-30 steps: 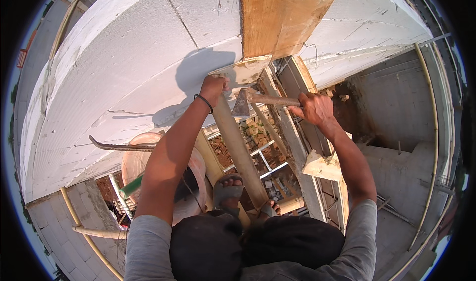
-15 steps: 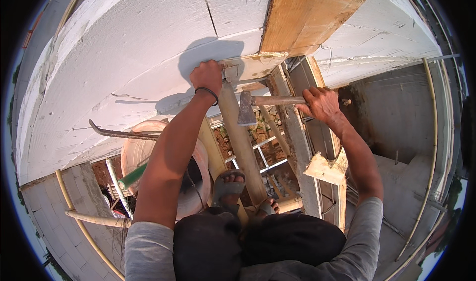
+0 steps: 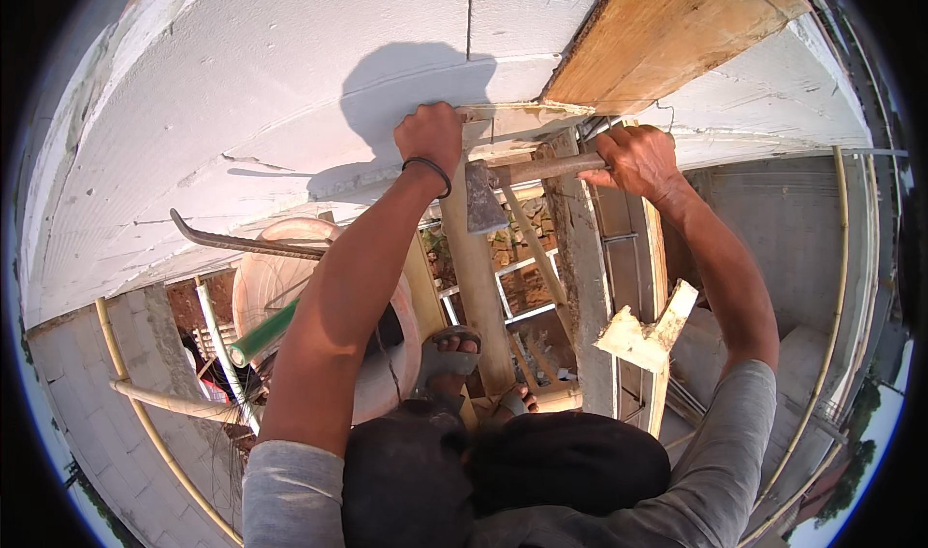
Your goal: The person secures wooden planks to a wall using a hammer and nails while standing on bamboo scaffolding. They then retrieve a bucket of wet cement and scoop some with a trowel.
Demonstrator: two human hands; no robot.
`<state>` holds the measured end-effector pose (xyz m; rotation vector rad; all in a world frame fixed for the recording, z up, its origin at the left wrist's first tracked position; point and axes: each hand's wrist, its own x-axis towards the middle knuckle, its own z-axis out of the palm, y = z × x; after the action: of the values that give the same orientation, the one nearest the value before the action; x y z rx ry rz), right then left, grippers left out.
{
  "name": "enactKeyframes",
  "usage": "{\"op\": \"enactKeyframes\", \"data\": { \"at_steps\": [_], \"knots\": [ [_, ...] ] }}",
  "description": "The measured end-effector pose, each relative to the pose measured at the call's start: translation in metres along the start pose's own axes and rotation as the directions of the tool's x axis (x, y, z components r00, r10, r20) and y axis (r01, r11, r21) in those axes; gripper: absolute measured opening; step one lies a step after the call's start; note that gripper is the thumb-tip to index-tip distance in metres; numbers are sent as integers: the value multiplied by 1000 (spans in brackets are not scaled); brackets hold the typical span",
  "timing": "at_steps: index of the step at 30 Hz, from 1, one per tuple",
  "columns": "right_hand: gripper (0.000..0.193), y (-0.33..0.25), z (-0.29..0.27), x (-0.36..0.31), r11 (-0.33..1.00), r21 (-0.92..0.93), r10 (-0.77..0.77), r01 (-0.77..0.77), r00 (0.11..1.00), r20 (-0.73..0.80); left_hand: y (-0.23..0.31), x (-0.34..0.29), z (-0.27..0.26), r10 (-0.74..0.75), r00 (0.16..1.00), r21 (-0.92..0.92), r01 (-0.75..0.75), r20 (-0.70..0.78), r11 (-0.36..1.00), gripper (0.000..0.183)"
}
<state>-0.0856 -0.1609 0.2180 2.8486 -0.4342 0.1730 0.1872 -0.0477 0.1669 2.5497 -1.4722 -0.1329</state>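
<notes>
My right hand (image 3: 638, 163) is closed round the wooden handle of a hatchet (image 3: 483, 198). Its rusty steel head points left, with the blade edge down, beside a thick bamboo pole (image 3: 476, 282). Against the white wall, my left hand (image 3: 430, 137) is closed at the left end of a light wooden board (image 3: 532, 115). Its fingertips are hidden, but the fist appears to grip that end. The hatchet head hangs a little below the board, apart from it.
A wide wooden plank (image 3: 667, 41) leans on the white block wall (image 3: 271, 84). At left are a round pinkish tub (image 3: 271, 282), a bent steel bar (image 3: 227, 246) and a green pipe (image 3: 263, 335). Below my sandalled feet (image 3: 452, 360) gaps open to lower ground. A splintered timber (image 3: 643, 340) stands upright at right.
The view has shifted, moving the wall and plank rightward in the picture. My right hand and the hatchet have risen slightly closer to the board. My left hand stays at the board's end.
</notes>
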Motion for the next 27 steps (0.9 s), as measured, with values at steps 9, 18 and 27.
{"op": "enactKeyframes", "data": {
  "at_steps": [9, 18, 27],
  "knots": [
    [57, 10, -23, 10, 985, -132, 123, -109, 987, 101, 2, -1, -1, -7, 1000, -17, 7, 12, 1000, 38],
    [56, 19, -25, 7, 987, -4, -161, 163, 980, 120, 2, 0, 2, -9, 1000, -20, 9, 7, 1000, 37],
    [57, 16, -4, 5, 962, 121, -255, 243, 962, 97, 1, -1, 4, -5, 1000, -9, 5, -23, 1000, 38]
  ]
}}
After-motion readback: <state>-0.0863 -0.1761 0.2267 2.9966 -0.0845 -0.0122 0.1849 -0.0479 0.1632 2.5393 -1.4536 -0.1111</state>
